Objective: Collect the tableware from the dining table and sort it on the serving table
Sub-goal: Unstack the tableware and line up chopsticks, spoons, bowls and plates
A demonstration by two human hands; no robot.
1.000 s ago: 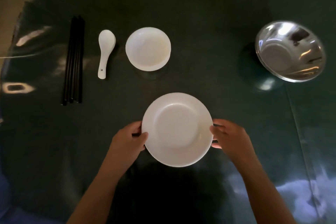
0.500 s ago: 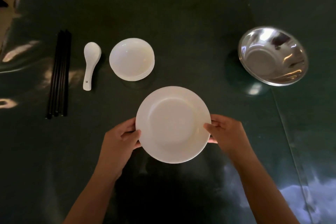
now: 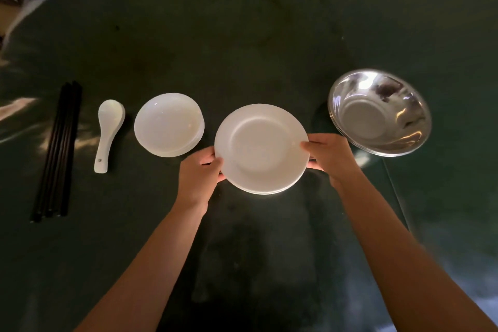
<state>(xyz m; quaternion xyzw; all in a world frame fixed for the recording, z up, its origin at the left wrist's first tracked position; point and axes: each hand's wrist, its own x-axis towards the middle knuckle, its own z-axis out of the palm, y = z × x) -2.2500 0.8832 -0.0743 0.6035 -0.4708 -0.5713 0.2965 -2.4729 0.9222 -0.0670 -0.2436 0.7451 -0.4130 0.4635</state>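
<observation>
White plate (image 3: 261,148), left hand (image 3: 200,172), right hand (image 3: 330,155) gripping rims

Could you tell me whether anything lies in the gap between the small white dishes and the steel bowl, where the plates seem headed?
Nothing visible does. Both hands hold the white plates over bare dark tabletop between the small white dishes and steel bowl.

1 white plate (image 3: 261,148), 1 white bowl (image 3: 168,124), 1 steel bowl (image 3: 379,112), 1 spoon (image 3: 108,131), 4 chopsticks (image 3: 58,151).

Fingers (image 3: 213,160) partly hidden beneath plate (image 3: 261,148)
</observation>
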